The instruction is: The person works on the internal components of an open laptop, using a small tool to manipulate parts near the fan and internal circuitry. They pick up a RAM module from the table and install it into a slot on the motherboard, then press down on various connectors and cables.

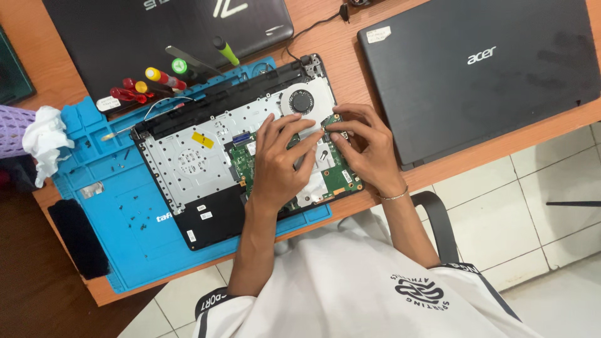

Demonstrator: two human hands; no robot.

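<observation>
Head view, opened laptop (206,156) on a blue mat (125,213) near the tabletop's front edge, left hand (278,159) spread flat on its green circuit board (341,178), right hand (369,150) fingertips pinching a small part there.

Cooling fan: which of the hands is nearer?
Left. The left hand has fingertips just below the cooling fan; the right hand sits further right, over the green board.
</observation>
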